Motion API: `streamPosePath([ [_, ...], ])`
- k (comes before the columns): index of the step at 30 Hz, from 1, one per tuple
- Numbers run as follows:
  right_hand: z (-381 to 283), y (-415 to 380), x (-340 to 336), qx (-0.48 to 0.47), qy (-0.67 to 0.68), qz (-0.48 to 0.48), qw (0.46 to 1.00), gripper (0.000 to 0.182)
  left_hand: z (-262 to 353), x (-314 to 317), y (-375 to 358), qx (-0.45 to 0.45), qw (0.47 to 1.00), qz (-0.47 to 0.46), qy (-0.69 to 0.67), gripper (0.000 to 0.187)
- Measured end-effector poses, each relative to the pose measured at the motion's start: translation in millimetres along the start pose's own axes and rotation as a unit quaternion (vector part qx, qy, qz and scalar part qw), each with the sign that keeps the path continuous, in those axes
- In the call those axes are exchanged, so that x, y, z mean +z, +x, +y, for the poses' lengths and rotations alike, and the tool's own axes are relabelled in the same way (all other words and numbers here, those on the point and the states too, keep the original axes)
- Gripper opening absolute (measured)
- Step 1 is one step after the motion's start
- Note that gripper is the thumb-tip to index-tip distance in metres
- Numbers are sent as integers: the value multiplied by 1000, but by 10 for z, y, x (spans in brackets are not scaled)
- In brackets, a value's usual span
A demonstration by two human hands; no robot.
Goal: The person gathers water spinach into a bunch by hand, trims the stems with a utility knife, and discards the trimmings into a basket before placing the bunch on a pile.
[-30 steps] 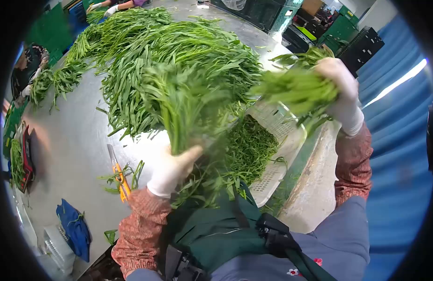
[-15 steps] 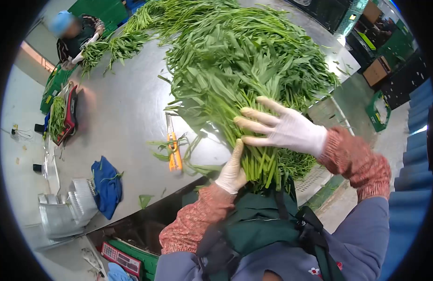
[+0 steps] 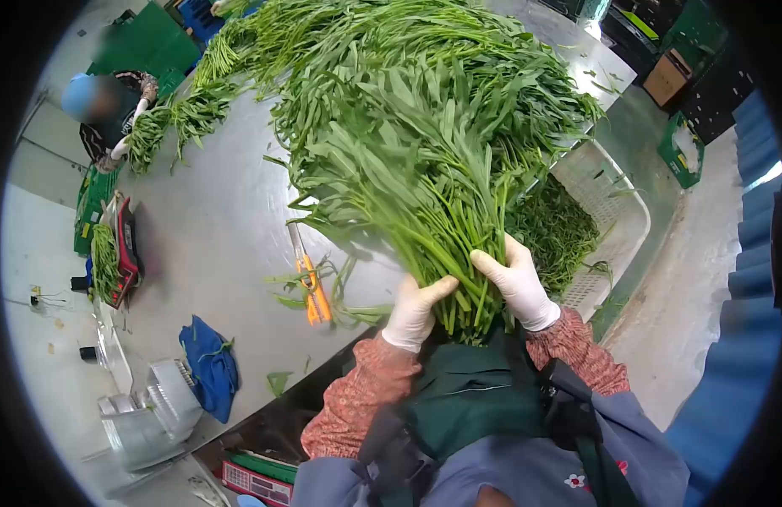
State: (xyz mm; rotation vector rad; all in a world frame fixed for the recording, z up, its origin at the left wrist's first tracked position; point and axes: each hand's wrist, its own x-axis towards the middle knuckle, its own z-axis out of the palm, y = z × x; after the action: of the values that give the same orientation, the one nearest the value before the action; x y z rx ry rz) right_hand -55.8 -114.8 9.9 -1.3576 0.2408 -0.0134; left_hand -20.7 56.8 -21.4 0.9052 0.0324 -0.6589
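Observation:
A bunch of long-leaved greens is held upright at its stem ends, close to my apron. My left hand, in a white glove, is closed round the left side of the stems. On their right side my right hand, gloved too, grips them with the thumb across the front. The leafy tops rest against a large heap of the same greens on the metal table. An orange-handled knife lies left of the bunch among loose leaves.
A white basket with greens stands right of the table. At the left are a red scale, a blue cloth and clear plastic containers. A co-worker in a blue cap handles greens at the upper left.
My right hand has come down from the leaves and stems to grip the stem ends. The bunch is gathered narrower between both hands, and the white basket shows more fully.

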Motion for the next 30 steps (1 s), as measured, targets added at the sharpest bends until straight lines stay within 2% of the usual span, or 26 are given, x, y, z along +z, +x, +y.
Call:
streamPosePath([
  [3, 54, -66, 50, -55, 36, 72, 995, 32, 20, -33, -78, 10, 999, -9, 48, 44],
  [5, 81, -144, 38, -114, 14, 103, 988, 33, 16, -12, -117, 77, 986, -40, 142, 42],
  [6, 59, -186, 86, -130, 53, 102, 985, 34, 52, 16, -132, 105, 981, -74, 143, 43],
  [9, 96, -204, 74, -102, 71, 100, 987, 35, -147, -11, -120, 53, 992, -37, 108, 43],
  [10, 199, -141, 2, -66, 11, 102, 993, 34, -264, -48, -100, 33, 996, -9, 80, 45],
  [13, 538, -70, -141, 55, 110, 118, 985, 36, -422, -231, -47, -32, 999, -17, 26, 47],
  [14, 516, -105, -110, 39, 97, 108, 989, 38, -375, -234, -77, -31, 999, -29, 27, 47],
  [16, 440, -200, -31, 10, 73, 86, 994, 41, -303, -169, -109, -21, 999, 22, 10, 46],
  [19, 381, -300, 2, 80, 73, 14, 994, 46, -256, -209, -51, 4, 998, 37, 43, 44],
  [20, 384, -313, 24, 88, 87, 18, 992, 41, -231, -188, -42, 3, 998, 36, 47, 44],
  [22, 433, -341, -8, 66, 69, 39, 995, 38, -271, -179, -65, 15, 997, 49, 56, 43],
  [23, 458, -353, -8, 53, 62, 49, 995, 36, -313, -145, -98, 53, 993, 53, 93, 39],
  [25, 511, -425, 8, 21, 69, 98, 993, 33, -368, -151, -209, 58, 983, 43, 170, 36],
  [29, 424, -446, 110, -2, 3, 76, 997, 37, -402, -153, -199, 86, 967, 47, 236, 32],
  [30, 372, -413, 163, -36, -50, 59, 996, 38, -293, 21, -180, 114, 969, 76, 206, 28],
])
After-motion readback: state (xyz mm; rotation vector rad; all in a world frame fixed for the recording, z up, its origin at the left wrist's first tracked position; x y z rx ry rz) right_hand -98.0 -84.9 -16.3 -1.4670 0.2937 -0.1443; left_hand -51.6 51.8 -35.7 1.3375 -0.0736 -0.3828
